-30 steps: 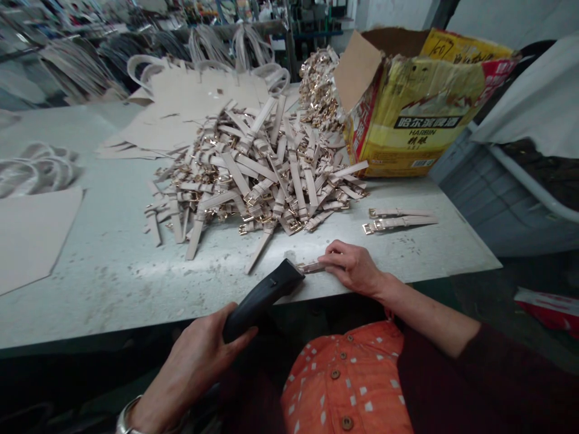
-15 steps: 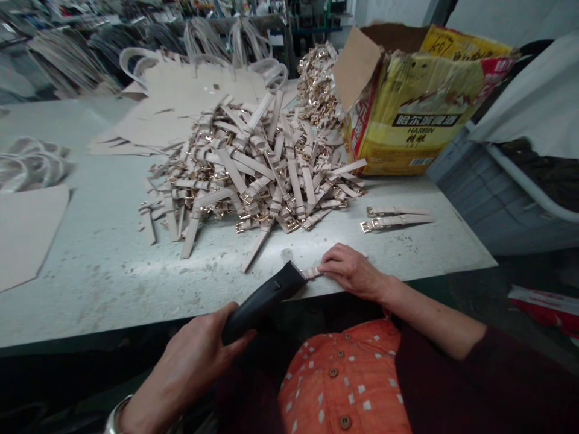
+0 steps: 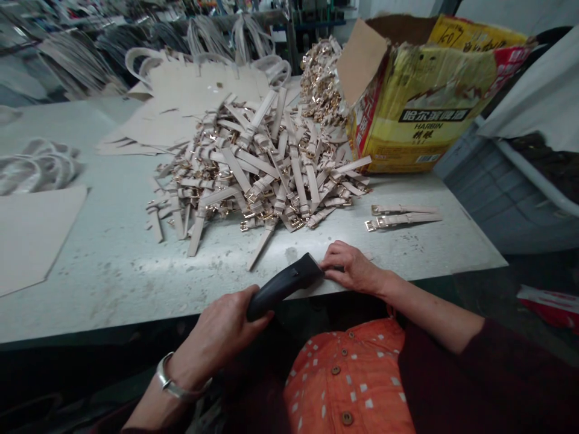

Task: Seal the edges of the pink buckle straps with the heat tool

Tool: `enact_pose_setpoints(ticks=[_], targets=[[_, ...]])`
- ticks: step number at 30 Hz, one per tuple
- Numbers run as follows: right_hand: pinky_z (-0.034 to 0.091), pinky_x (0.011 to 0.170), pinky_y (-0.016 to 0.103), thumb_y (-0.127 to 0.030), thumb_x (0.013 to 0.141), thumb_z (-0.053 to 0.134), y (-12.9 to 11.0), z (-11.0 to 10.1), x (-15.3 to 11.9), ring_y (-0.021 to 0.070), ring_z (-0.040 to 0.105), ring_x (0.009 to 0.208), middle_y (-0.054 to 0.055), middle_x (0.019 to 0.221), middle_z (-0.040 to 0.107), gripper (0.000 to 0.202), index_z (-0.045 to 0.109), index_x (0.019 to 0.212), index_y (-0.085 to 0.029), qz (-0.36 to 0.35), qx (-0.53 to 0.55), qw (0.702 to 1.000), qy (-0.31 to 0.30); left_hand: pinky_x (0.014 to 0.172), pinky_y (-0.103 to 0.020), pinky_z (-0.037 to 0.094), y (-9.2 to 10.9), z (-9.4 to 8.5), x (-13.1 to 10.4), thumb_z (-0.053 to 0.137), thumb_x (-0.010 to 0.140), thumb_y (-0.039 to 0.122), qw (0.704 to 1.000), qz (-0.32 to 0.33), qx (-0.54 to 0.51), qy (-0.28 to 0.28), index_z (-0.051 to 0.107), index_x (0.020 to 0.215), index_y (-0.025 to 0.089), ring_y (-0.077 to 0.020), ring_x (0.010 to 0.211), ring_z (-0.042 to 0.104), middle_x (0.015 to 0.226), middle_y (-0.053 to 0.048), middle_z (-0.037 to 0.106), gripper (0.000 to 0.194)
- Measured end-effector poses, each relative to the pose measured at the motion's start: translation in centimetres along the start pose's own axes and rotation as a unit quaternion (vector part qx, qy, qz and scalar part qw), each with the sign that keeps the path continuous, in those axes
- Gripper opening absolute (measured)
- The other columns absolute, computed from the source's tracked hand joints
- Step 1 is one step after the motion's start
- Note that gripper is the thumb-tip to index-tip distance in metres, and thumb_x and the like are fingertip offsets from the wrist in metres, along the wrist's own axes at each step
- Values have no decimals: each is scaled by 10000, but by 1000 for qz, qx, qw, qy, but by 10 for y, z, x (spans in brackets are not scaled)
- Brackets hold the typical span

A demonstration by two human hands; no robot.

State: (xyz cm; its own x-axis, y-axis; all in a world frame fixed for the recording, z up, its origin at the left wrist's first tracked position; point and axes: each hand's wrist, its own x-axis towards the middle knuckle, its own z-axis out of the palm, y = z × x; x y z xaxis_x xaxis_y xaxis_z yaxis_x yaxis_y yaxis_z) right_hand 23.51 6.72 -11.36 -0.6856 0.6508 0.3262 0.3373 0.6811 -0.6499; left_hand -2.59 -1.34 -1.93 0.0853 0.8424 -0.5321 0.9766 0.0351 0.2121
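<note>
My left hand (image 3: 226,328) is wrapped round the handle of a black tool shaped like an electric hair clipper (image 3: 287,285). The clipper's wide head meets the fingertips of my right hand (image 3: 351,266) near the table's front edge. Those fingers are pinched on a beige buckle strap, now almost wholly covered by the hand and the clipper head. Beyond my hands lies a large heap of beige buckle straps (image 3: 266,163) with gold buckles. Two more straps (image 3: 404,220) lie side by side to the right of the heap.
Behind the heap stand an open yellow carton (image 3: 420,114) and a second pile of gold-buckled pieces (image 3: 322,81). Flat beige bag panels with handles (image 3: 203,87) lie at the back. Another beige panel (image 3: 36,232) is at the left. A grey crate (image 3: 488,199) stands beyond the table's right edge.
My left hand has moved the clipper right and slightly up, against the right fingertips. The bit of strap that showed between them is now covered. The view has shifted slightly.
</note>
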Motion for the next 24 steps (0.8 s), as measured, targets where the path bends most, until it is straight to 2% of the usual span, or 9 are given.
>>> enact_pose_setpoints(ticks=[3, 7, 9, 14, 17, 20, 24], targets=[[428, 751, 301, -146, 796, 657, 0, -1, 0, 184, 521, 830, 60, 826, 597, 115, 673, 909, -156, 2, 5, 1000, 1, 618, -241, 368, -14, 0, -4, 465, 784, 461, 1000, -10, 6, -3, 587, 882, 227, -179, 728, 621, 755, -15, 666, 282], [435, 749, 302, -134, 740, 704, 3, 1, 0, 188, 530, 824, 59, 843, 607, 275, 642, 1007, -140, 20, 11, 1000, 9, 619, -243, 372, -29, -2, -9, 454, 794, 459, 1000, -14, 18, -16, 584, 888, 229, -177, 722, 624, 757, -14, 668, 280], [440, 745, 300, -128, 715, 718, 4, 2, 0, 188, 537, 816, 57, 849, 611, 343, 625, 1045, -135, 27, 18, 999, 18, 622, -242, 375, -25, -3, -7, 458, 792, 454, 1000, -10, 22, -18, 586, 894, 233, -178, 730, 628, 767, -16, 672, 275], [445, 768, 295, -70, 710, 655, 6, 4, 2, 184, 549, 832, 45, 863, 614, 428, 585, 1124, -154, 38, 28, 998, 30, 628, -242, 378, 7, -1, 5, 466, 786, 428, 1000, 6, 22, 0, 583, 908, 234, -182, 752, 631, 800, -28, 677, 257], [449, 760, 299, -104, 713, 667, 5, 3, 2, 184, 550, 825, 48, 878, 609, 523, 532, 1216, -154, 51, 25, 998, 29, 618, -238, 369, 12, 0, 10, 470, 784, 418, 1000, 13, 17, 21, 574, 909, 234, -177, 739, 625, 793, -23, 672, 246], [447, 798, 316, -118, 706, 692, 5, 2, 1, 183, 557, 847, 35, 889, 617, 640, 458, 1299, -173, 51, 39, 997, 31, 615, -236, 366, -2, -1, 9, 482, 777, 437, 1000, 5, 9, 18, 578, 901, 227, -175, 736, 622, 783, -19, 669, 262], [444, 807, 330, -97, 678, 714, 7, 3, 1, 190, 557, 859, 37, 890, 621, 637, 489, 1269, -173, 46, 41, 998, 25, 594, -242, 357, -25, -6, -1, 459, 790, 470, 999, -36, 8, 4, 579, 861, 227, -178, 690, 617, 710, -4, 659, 280]])
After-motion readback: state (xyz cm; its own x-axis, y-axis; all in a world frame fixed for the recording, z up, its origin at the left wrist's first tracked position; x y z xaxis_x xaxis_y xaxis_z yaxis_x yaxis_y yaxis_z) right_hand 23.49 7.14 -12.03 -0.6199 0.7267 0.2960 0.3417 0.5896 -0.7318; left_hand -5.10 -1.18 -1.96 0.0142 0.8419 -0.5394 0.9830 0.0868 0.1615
